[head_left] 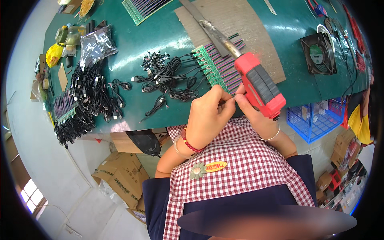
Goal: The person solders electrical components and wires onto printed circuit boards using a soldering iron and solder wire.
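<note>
My left hand (210,116) is closed in a pinch at the near end of a green circuit board strip (212,70) with rows of purple and black wires. Close beside it, my right hand (256,118) has thumb and fingers pressed together at the same end. What either pinch holds is too small to make out. A red soldering gun (260,82) with a black grip covers part of my right hand, so I cannot tell whether that hand grips it. Its metal shaft points away over a flat metal bar (216,40) lying across the wires.
Black cables with white plugs (172,78) lie left of the board; a larger bundle (86,92) hangs at the table's left edge. A brown board (228,20) lies under the work. A black fan (318,54) stands right, above a blue crate (316,120). A cardboard box (122,176) is below left.
</note>
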Available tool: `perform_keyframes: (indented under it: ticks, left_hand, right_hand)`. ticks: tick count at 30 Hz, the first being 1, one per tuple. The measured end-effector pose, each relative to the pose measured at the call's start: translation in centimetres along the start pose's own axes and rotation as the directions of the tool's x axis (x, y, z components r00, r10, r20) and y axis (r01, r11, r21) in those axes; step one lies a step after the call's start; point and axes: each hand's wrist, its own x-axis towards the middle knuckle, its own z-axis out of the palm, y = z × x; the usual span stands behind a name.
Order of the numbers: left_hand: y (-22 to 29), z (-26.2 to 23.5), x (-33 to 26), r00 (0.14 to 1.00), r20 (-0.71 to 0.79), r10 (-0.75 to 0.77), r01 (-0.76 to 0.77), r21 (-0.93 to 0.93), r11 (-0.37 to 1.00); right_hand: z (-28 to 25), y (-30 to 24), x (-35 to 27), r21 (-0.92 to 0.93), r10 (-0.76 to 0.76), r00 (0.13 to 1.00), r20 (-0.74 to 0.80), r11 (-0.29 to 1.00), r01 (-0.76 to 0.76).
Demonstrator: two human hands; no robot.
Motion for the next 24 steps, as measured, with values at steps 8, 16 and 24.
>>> perform_keyframes:
  ticks: [8, 16, 24]
  left_hand:
    - [-0.3, -0.5, -0.4, 0.883, 0.377, -0.279, 0.452, -0.525, 0.721]
    - [-0.6, -0.6, -0.2, 0.831, 0.466, -0.302, 0.555, -0.68, 0.479]
    - [-0.2, -0.5, 0.0, 0.838, 0.437, -0.329, 0.546, -0.65, 0.529]
  right_hand:
    - [-0.3, -1.5, 0.9, 0.548, 0.235, 0.966, 0.106, 0.797, -0.254]
    - [0.0, -0.9, 0.8, 0.571, 0.213, 0.976, 0.051, 0.796, -0.204]
    - [-0.8, -1.0, 0.1, 0.275, 0.113, 0.993, 0.017, 0.955, -0.114]
